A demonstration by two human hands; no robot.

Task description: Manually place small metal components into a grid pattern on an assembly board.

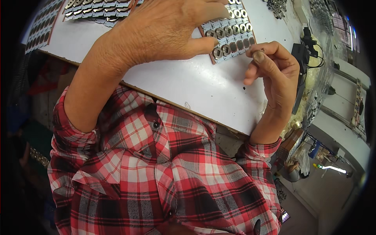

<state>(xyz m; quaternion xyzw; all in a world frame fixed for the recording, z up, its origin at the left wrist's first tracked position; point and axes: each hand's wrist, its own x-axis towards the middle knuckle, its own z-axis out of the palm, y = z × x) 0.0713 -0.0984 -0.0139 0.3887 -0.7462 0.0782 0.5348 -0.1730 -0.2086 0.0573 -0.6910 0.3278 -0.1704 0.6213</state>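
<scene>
A panel of small light-blue circuit boards (220, 60) with a brown edge lies on the white table (176, 80). Rows of round silver clips (217, 53) cover it, some with a diamond-shaped opening; a few spots near its lower right corner hold darker discs (239, 45). My left hand (164, 31) reaches over the panel's left side, thumb spread from the other fingers, and its fingertips are partly cut off by the upper edge. Beside the panel's lower right corner, my right hand (278, 68) has thumb and forefinger pinched together. Whatever is between them is too small to name.
More panels with silver clips (98, 11) are stacked at the upper left, another panel (41, 29) at the far left. A heap of small metal parts (277, 7) lies at the back right. A black device (300, 55) with cables and clear plastic (319, 94) line the right side.
</scene>
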